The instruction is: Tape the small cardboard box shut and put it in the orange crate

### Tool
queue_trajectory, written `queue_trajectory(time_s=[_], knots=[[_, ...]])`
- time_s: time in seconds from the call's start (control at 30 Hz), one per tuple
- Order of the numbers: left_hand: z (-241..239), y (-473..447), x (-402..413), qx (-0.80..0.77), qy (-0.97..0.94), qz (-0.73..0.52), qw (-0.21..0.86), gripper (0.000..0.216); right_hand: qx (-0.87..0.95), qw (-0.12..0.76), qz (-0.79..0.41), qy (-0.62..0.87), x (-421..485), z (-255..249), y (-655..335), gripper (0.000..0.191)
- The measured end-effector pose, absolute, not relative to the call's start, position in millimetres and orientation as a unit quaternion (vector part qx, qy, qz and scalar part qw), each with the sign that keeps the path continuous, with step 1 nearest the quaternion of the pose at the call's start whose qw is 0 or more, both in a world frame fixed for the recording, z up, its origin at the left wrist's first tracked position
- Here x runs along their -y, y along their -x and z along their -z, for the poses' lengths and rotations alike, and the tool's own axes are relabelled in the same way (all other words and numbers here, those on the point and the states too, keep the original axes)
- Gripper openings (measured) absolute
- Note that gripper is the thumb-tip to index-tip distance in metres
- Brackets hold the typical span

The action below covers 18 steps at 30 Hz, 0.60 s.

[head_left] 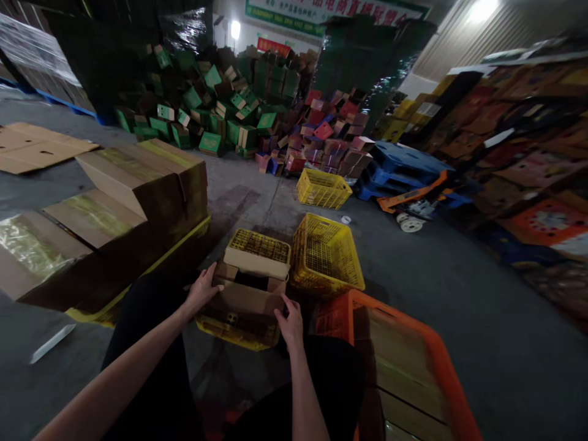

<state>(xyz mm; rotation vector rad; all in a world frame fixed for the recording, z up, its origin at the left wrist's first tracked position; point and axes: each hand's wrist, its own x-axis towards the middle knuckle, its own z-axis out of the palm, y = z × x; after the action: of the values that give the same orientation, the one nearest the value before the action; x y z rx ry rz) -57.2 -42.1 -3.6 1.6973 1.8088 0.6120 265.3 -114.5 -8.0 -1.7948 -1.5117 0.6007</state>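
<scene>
A brown cardboard box point(247, 294) with its top flaps partly open rests on a low yellow plastic crate point(239, 334) just past my knees. My left hand point(201, 288) grips the box's left edge, fingers curled over the flap. My right hand point(289, 318) pinches the box's right front corner. Both arms reach forward over my dark trousers.
A yellow basket point(327, 257) leans right of the box, another yellow basket point(323, 188) lies farther back. An orange crate point(441, 367) with flat cardboard is at my right. Taped cartons point(105, 208) stack at left. Piles of green and red boxes fill the back.
</scene>
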Motion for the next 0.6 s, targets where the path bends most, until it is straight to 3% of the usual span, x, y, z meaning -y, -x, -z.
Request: queue_trajectory(time_s=[0.37, 0.6], knots=[[4, 57, 42, -0.680, -0.641, -0.211, 0.286, 0.082, 0.634, 0.323, -0.170, 0.682, 114, 19, -267, 0.046], [-4, 55, 45, -0.703, -0.596, -0.230, 0.313, 0.092, 0.632, 0.340, -0.156, 0.679, 112, 32, -266, 0.047]])
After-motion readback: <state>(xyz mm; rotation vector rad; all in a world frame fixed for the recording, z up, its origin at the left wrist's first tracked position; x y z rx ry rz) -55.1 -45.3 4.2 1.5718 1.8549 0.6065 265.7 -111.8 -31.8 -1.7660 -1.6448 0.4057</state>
